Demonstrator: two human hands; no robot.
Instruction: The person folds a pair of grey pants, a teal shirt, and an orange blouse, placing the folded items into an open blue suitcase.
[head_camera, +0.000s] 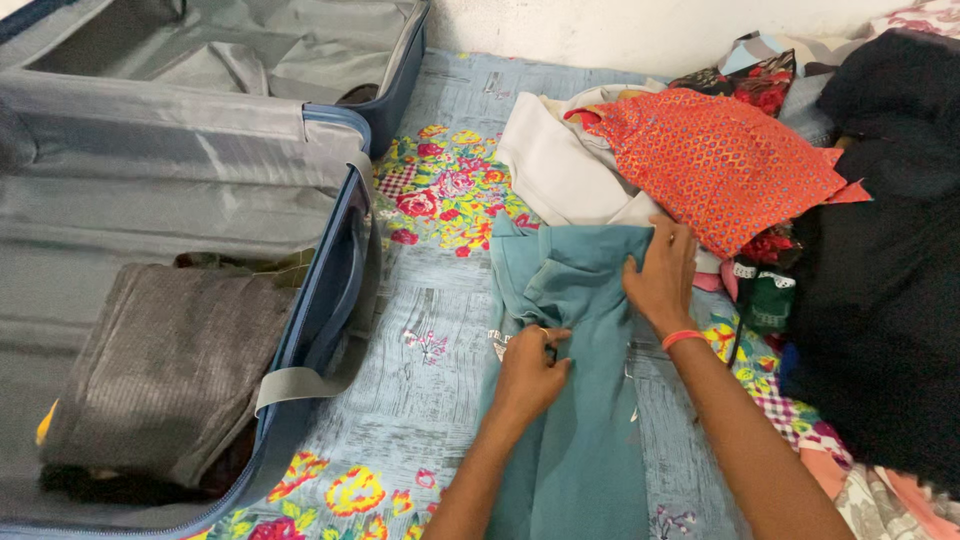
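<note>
Nearest the camera, two forearms reach out over a teal garment (570, 400) laid lengthwise on a floral bedsheet (440, 300) that covers the bed. Left hand (530, 370): closed in a pinch on a fold of the teal cloth near its middle. Right hand (662, 275): fingers spread flat, pressing the garment's far right corner down; an orange wristband (683, 338) sits on that wrist.

Technique, as judged from the pose: the folding goes best if the flat hand anchors the far edge while the pinching hand draws the cloth taut, so that creases are smoothed before the next fold is laid over.

Count. Teal garment: one, in the middle of the bed between the suitcase and the clothes pile. Suitcase (345, 250): one, blue with grey lining, lying open at left. Inside its near half: one folded grey-brown garment (170, 370), resting on darker items whose number cannot be told. At far right, a loose pile: one orange patterned garment (720, 160) on top, one white garment (560, 165) beneath it, one large black garment (885, 270), and further patterned pieces too overlapped to count.
</note>
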